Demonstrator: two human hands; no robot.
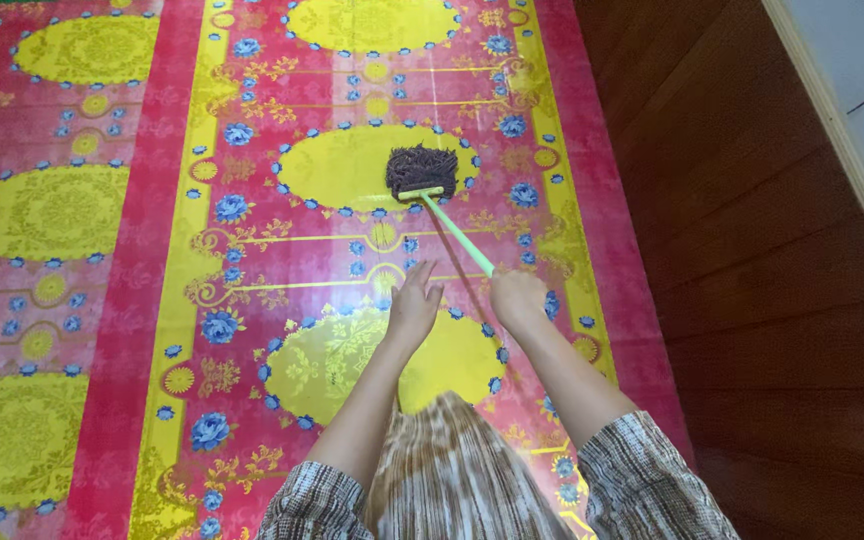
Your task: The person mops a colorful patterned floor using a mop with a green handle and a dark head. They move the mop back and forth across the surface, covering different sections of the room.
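Gripping the green handle [457,236] of a mop, the right hand [517,298] was closed tight around its near end. The dark mop head [421,170] rested on a yellow oval of the patterned floor mat [152,250], ahead of both hands. The left hand [413,305] hovered just beside the handle, fingers loosely spread, holding nothing.

Bright, even daylight, pale sheen streaks across the glossy patterned floor mat [252,250], faint shadow beside the mop handle [457,235], dark wooden wall panel [752,250] dimmer, slight softness overall, mild wide-angle bending at edges
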